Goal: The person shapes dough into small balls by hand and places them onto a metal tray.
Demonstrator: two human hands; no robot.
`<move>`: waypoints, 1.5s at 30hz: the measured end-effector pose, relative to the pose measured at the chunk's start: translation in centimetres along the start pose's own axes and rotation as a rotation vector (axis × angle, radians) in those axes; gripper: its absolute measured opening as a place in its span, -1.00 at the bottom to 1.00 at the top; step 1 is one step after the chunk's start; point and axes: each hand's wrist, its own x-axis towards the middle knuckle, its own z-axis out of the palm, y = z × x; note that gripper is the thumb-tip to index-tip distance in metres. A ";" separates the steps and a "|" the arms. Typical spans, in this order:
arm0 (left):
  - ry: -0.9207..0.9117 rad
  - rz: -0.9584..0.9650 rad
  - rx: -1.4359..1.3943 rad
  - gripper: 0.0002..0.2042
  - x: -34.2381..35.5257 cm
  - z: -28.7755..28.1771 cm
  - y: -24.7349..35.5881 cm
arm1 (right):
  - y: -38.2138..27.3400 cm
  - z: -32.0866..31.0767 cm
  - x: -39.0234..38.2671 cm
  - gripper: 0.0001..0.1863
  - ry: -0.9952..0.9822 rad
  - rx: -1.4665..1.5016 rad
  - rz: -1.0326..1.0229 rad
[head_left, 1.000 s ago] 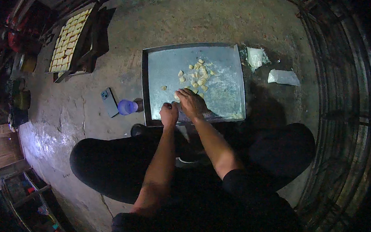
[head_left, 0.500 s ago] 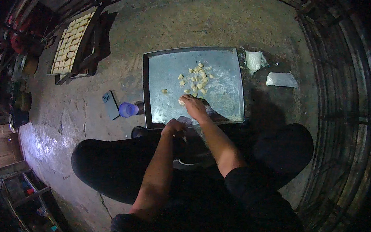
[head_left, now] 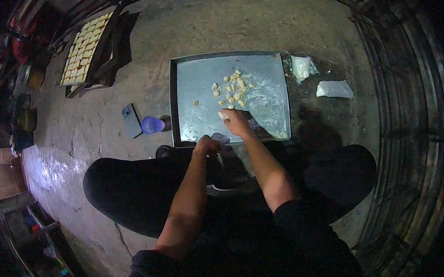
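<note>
Head view: metal tray (head_left: 195,81) sits close in, probably for reach. Right hand (head_left: 238,123) pinches a pale lump (head_left: 222,115) over its near half; left hand (head_left: 207,145) at near rim, grip unclear. Small loose pieces (head_left: 237,96) lie farther, likely leaving working room.

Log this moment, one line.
right hand: holding small pale dough piece | left hand: by rectangular grey metal tray, near edge | purple cup: left of tray
</note>
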 end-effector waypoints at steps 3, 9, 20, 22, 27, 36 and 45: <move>0.174 0.090 0.018 -0.75 1.1 2.5 -1.6 | 0.2 1.0 0.1 -0.59 0.013 -0.095 -0.031; 0.215 -0.098 -0.438 -0.71 2.8 4.3 -2.7 | 0.3 6.0 -1.3 -0.50 -0.178 -0.216 -0.250; 0.265 -0.319 -1.168 -0.57 -2.8 -4.5 -3.3 | -1.1 -0.5 2.5 -0.65 0.003 0.975 0.402; 0.470 -0.266 -1.259 -0.50 -2.4 -3.5 -5.7 | -3.3 -1.0 3.4 -0.62 0.110 1.309 0.431; 0.808 -0.067 -1.947 -0.35 -2.0 -6.7 -2.9 | -7.7 -3.8 3.7 -0.48 0.123 1.518 0.514; 0.506 0.896 -2.339 -0.04 -5.7 -11.4 0.3 | -12.8 -4.6 3.0 -0.55 -0.056 0.948 0.173; 0.723 1.239 -2.270 -0.11 -9.1 -13.8 1.8 | -17.0 -7.0 4.0 -0.46 0.203 0.233 -0.206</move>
